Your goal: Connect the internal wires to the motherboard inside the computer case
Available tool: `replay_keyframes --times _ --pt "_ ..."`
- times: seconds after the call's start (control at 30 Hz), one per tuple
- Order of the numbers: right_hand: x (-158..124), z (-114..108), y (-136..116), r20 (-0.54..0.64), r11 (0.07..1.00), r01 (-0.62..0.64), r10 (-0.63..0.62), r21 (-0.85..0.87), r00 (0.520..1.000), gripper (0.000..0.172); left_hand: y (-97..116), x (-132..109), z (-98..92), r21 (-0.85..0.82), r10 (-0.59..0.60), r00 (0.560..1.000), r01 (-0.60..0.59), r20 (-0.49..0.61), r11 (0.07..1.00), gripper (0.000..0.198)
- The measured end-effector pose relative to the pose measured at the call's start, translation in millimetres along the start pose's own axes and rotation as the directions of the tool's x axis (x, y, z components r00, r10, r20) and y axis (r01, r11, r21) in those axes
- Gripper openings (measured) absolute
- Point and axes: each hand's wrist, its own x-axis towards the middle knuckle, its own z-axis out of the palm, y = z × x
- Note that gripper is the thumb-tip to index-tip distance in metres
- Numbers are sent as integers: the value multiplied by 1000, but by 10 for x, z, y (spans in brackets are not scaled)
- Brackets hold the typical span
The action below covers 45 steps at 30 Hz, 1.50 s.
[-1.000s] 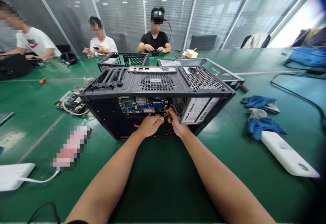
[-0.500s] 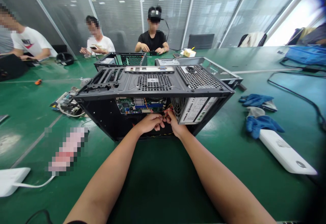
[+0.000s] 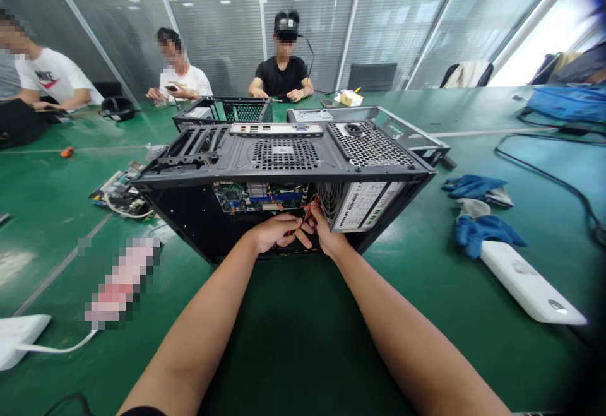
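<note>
A black computer case (image 3: 227,179) lies in front of me with its open side facing me. Both hands reach inside it. My left hand (image 3: 274,231) is closed on thin red, yellow and black cables (image 3: 298,229). My right hand (image 3: 322,226) pinches the same bundle a little higher, beside the power supply (image 3: 367,204) with its white label. Behind the hands, a green motherboard (image 3: 237,197) with blue slots is mounted in the case. The cable ends are hidden by my fingers.
Behind the case stand another black case frame (image 3: 246,110) and a grey metal panel (image 3: 416,135). A loose circuit board (image 3: 120,192) lies left. Blue gloves (image 3: 487,226) and a white power bank (image 3: 530,283) lie right. A blurred pink object (image 3: 123,280) is front left. Several people sit opposite.
My left hand has shifted slightly left and down, drawing the cables out from my right hand. My right hand stays almost in place.
</note>
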Motion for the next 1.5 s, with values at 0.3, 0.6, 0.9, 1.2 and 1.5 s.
replay_keyframes --times 0.3,0.6,0.9,1.2,1.5 --pt "10 25 -53 -13 997 -9 8 -75 1000 54 -68 45 -4 401 159 976 -88 -146 912 38" --pt "26 36 -25 -47 995 17 -21 -95 999 58 -53 -42 168 951 364 900 141 -238 274 32" --pt "57 25 63 -36 990 67 -72 -121 997 56 -85 -29 222 939 389 861 249 -328 239 34" --pt "60 5 118 -8 994 45 -46 -98 999 53 -130 35 62 160 109 953 -66 -283 985 34" --pt "25 39 35 -12 994 55 -56 -91 998 56 -135 -16 -47 -342 -64 989 16 -130 940 21"
